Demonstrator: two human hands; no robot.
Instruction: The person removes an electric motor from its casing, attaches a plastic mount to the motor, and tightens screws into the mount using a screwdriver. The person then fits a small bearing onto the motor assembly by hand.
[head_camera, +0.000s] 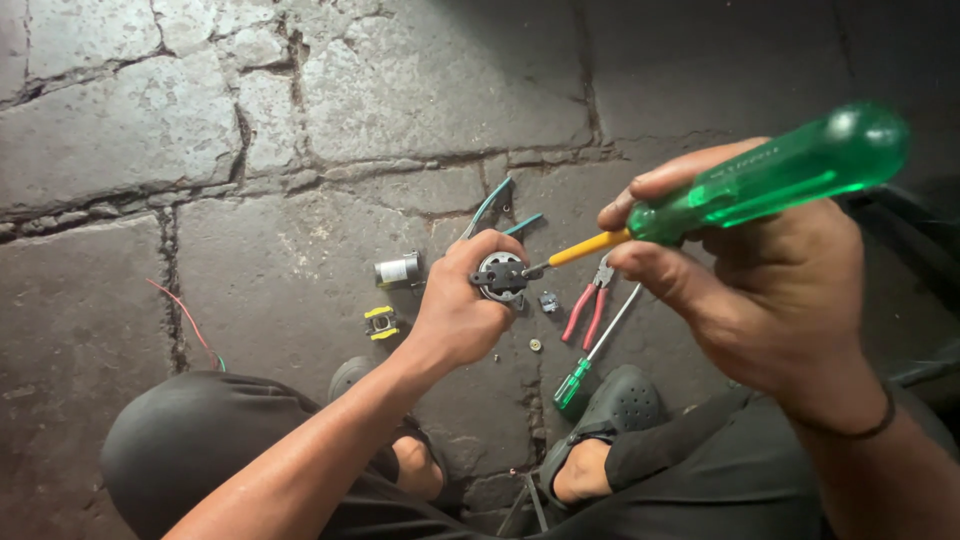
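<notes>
1. Cracked grey stone floor (130, 130).
2. Teal-handled pliers (492, 207) lying near the floor's middle.
3. Red-handled pliers (590, 305) just beside a small green-handled screwdriver (595, 352).
4. Small silver metal cylinder (397, 269), with a yellow-and-black clip (380, 322) below it.
5. Thin red wire (185, 315) toward the floor's left edge.
</notes>
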